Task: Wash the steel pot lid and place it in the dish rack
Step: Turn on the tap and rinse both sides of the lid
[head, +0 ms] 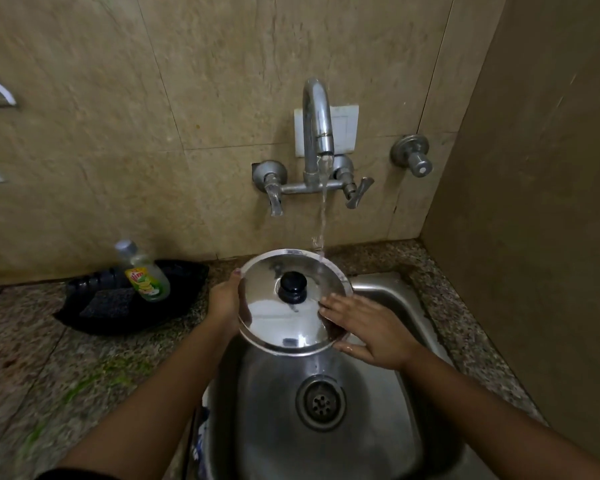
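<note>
The round steel pot lid (284, 323) with a black knob is held tilted over the steel sink (388, 292), knob side towards me. Water runs from the tap (317, 123) onto the lid's far right rim. My left hand (226, 301) grips the lid's left edge. My right hand (364, 329) lies flat with spread fingers on the lid's right side, its thumb under the lower rim. No dish rack is in view.
A black tray (94, 320) on the granite counter at the left holds a dish soap bottle (142, 271) and a dark scrub pad (106, 303). The sink drain (321, 401) lies below the lid. A brown wall stands close on the right.
</note>
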